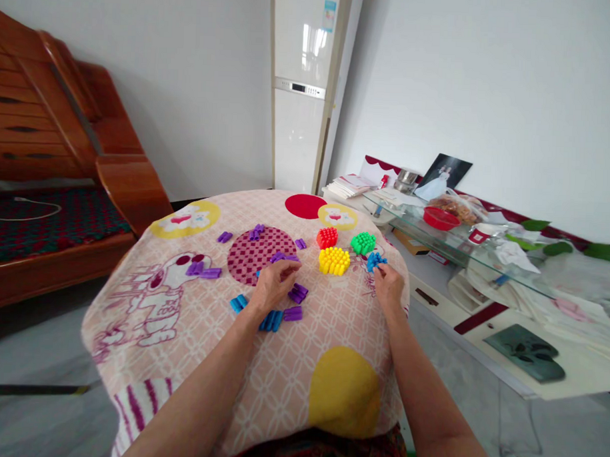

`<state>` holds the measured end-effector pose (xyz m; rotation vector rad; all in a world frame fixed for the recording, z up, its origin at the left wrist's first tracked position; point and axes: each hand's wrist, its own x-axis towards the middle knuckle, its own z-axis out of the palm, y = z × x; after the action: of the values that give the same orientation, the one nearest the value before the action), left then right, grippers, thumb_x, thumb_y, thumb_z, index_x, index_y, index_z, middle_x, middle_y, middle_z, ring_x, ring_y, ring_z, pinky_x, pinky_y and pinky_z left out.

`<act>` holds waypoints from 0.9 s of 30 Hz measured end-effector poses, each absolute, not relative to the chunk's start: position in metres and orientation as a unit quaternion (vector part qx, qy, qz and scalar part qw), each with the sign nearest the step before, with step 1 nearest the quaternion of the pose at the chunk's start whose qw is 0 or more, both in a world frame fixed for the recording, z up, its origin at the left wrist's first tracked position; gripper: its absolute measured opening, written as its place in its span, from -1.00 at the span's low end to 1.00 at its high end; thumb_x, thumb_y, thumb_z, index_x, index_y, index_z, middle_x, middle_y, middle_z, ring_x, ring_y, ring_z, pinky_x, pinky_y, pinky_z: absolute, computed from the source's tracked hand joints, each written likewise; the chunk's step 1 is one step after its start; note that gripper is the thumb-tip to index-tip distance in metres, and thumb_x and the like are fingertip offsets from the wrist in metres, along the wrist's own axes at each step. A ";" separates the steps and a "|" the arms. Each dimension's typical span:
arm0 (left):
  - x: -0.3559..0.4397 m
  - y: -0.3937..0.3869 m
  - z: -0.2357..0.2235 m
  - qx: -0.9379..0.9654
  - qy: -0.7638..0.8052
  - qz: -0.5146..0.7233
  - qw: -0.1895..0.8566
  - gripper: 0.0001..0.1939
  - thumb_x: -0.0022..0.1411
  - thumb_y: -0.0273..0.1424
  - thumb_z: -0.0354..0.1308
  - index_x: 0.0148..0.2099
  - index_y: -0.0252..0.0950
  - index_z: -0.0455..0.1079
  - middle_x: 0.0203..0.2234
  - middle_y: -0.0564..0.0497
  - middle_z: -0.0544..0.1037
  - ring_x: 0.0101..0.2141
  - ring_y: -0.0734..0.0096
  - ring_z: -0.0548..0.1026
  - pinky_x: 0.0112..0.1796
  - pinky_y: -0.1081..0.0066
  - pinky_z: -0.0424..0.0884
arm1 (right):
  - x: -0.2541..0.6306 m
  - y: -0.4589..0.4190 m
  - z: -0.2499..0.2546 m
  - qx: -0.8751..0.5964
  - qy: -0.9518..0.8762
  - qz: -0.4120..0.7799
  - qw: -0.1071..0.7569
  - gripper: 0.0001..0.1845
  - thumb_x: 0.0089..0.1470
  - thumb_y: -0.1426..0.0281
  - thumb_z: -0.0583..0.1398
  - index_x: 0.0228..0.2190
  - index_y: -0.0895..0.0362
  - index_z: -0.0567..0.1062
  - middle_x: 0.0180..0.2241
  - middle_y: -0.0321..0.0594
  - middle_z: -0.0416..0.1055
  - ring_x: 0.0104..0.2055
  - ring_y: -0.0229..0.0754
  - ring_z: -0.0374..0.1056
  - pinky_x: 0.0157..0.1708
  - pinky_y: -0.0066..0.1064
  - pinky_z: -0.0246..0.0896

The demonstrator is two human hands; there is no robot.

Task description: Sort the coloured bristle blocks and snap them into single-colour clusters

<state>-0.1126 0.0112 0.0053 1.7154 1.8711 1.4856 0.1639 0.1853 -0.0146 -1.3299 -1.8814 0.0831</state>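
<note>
My left hand (278, 281) is over the middle of the cloth-covered table, thumb and fingers drawn together; what they hold, if anything, is hidden. Close around it lie purple plastic pegs (299, 293) and blue pegs (270, 320) in small rows. My right hand (389, 285) pinches at a small cluster of blue pegs (376, 261) near the table's right edge. Beside that cluster stand tight groups of green pegs (363, 242), yellow pegs (334, 261) and red pegs (327, 238). More purple pegs (203, 270) lie scattered to the left.
A patterned tablecloth (279, 401) covers the round-edged table. On the right, a glass shelf (464, 251) carries a red bowl (440, 218), a paper cup (479, 233) and bags. A wooden bench (131, 189) stands left; a tall white air conditioner (298, 135) stands behind.
</note>
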 end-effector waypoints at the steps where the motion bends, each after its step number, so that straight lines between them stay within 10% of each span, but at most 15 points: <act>1: -0.113 0.011 0.006 0.581 0.634 0.502 0.097 -0.70 0.18 -0.38 0.11 -0.08 -0.32 0.54 -0.25 -0.09 0.64 -0.33 0.33 0.57 -0.25 0.36 0.50 | 0.160 0.188 -0.014 -0.532 -0.746 0.031 0.398 -0.67 0.06 0.26 0.10 -0.36 0.17 0.61 -0.39 -0.05 0.58 -0.38 -0.09 0.40 -0.31 -0.34 0.19; 14: -0.116 0.008 0.009 0.575 0.635 0.506 0.097 -0.72 0.19 -0.38 0.10 -0.10 -0.31 0.54 -0.26 -0.07 0.64 -0.34 0.35 0.58 -0.26 0.38 0.50 | 0.128 0.194 -0.002 -0.635 -0.703 -0.022 0.320 -0.73 0.11 0.35 0.15 -0.26 0.19 0.61 -0.36 0.00 0.58 -0.34 -0.07 0.42 -0.34 -0.36 0.16; 27: -0.148 -0.003 0.010 0.500 0.767 0.402 0.009 -0.79 0.10 -0.50 0.13 -0.25 -0.28 0.58 -0.34 -0.06 0.65 -0.33 0.28 0.57 -0.24 0.37 0.44 | 0.116 0.154 -0.012 -0.453 -0.777 0.064 0.432 -0.66 0.12 0.29 0.06 -0.31 0.16 0.60 -0.41 -0.08 0.55 -0.39 -0.12 0.36 -0.34 -0.37 0.15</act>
<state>-0.1477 -0.0031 0.0103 1.5626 2.3960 1.2567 0.1161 0.1537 -0.0119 -1.1279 -1.9373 0.1601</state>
